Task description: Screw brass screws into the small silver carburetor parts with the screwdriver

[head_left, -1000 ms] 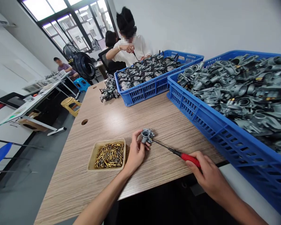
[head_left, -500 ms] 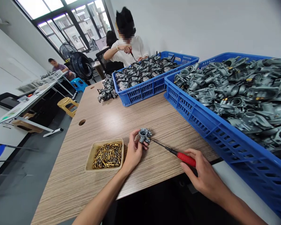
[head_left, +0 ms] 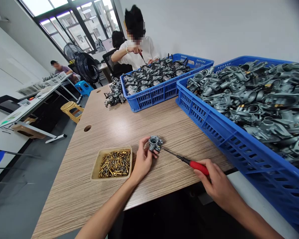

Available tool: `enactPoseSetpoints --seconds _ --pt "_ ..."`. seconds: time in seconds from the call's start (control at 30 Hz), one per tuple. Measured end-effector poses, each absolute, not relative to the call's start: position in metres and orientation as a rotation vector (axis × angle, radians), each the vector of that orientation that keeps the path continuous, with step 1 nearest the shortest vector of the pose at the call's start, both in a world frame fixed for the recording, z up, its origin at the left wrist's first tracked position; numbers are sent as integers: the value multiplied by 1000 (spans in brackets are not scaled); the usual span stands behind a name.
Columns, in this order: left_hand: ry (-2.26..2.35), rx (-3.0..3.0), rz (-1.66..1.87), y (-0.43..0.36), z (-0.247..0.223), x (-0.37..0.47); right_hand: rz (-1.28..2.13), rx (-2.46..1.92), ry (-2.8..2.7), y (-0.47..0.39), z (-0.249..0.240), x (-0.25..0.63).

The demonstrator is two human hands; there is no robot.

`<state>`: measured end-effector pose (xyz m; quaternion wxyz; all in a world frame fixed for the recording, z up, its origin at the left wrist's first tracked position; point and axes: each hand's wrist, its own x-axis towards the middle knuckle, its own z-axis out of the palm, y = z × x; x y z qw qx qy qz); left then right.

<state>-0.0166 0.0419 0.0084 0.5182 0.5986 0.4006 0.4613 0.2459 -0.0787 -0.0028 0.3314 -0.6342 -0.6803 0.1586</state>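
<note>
My left hand (head_left: 144, 160) grips a small grey metal carburetor body (head_left: 154, 143) just above the wooden table, its round bore facing up. A red-handled screwdriver (head_left: 198, 167) is in my right hand (head_left: 218, 181), the fingers closed round the handle's end. Its dark shaft points left, and the tip meets the carburetor's right side; the exact contact is too small to make out. Left of my left hand stands a cream plastic tub (head_left: 96, 166) holding many small brass jets (head_left: 116, 164).
Blue crates of grey carburetor parts stand at the right (head_left: 214, 124) and at the back (head_left: 154, 99). More carburetors (head_left: 113, 94) lie beside the back crate. Across the table (head_left: 109, 129) a co-worker (head_left: 137, 49) holds a screwdriver. A black fan (head_left: 87, 66) and stools stand left.
The right hand's fingers have closed more round the screwdriver handle. The carburetor and screwdriver stay nearly in place, and the view has shifted slightly.
</note>
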Motion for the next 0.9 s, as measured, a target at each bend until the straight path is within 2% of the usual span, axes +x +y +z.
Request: enactPoseSetpoints --seconds 0.9 --pt "973 1418 1108 41 12 -16 359 -1634 -1821 -79 -1 246"
